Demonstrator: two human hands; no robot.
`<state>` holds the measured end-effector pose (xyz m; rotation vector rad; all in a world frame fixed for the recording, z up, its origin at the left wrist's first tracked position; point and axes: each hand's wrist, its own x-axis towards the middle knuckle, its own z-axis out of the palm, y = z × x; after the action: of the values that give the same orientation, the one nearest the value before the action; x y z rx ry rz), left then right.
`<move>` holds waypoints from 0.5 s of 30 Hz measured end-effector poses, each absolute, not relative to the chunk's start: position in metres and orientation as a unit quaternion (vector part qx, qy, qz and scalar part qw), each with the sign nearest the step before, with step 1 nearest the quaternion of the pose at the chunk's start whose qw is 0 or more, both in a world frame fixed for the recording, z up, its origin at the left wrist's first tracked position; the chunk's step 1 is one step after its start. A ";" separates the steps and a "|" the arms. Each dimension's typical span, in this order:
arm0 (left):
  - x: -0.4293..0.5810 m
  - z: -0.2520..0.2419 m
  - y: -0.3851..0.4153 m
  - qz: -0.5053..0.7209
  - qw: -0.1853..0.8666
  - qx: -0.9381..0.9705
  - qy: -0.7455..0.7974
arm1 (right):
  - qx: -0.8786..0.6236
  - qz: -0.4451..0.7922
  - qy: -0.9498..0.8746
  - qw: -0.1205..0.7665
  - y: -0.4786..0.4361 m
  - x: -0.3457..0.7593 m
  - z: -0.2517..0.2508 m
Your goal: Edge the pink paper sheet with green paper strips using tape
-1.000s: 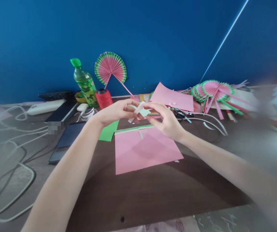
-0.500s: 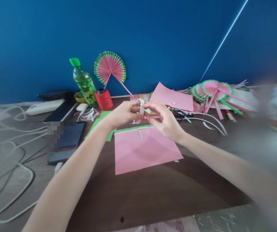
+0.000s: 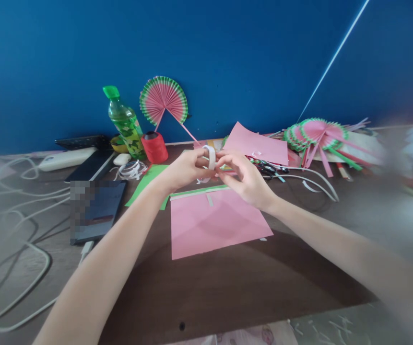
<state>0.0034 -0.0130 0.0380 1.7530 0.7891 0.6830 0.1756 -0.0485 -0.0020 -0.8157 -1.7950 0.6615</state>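
A roll of white tape (image 3: 211, 158) is held up over the far part of the desk, its ring facing partly sideways. The fingers of my left hand (image 3: 186, 167) are closed around it, some passing into the ring. My right hand (image 3: 244, 179) has thumb and fingertips pinched at the roll's right edge; whether a loose tape end is between them is too small to see. Below both hands lies a pink paper sheet (image 3: 217, 227) with a green strip (image 3: 184, 193) along its far edge and a short pale piece of tape (image 3: 210, 200) near that edge.
At left stand a green bottle (image 3: 123, 120) and a red thread spool (image 3: 154, 147), near a phone (image 3: 100, 213) and white cables (image 3: 44, 258). A pleated pink-green fan (image 3: 164, 98) leans on the blue wall. More fans (image 3: 316, 134), pink paper (image 3: 256, 146) and scissors (image 3: 267, 170) lie right.
The tape roll has turned in my fingers, so its ring shows wider and rounder. My hands have stayed almost in place, and the pink sheet has not moved.
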 end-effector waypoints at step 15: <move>0.008 0.035 -0.015 0.284 0.513 0.741 0.327 | -0.345 0.254 -0.750 0.504 -0.046 0.178 -0.001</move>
<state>0.0076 -0.0148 0.0351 1.7824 0.7877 0.6834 0.1783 -0.0456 -0.0012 -0.8338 -1.8098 0.6144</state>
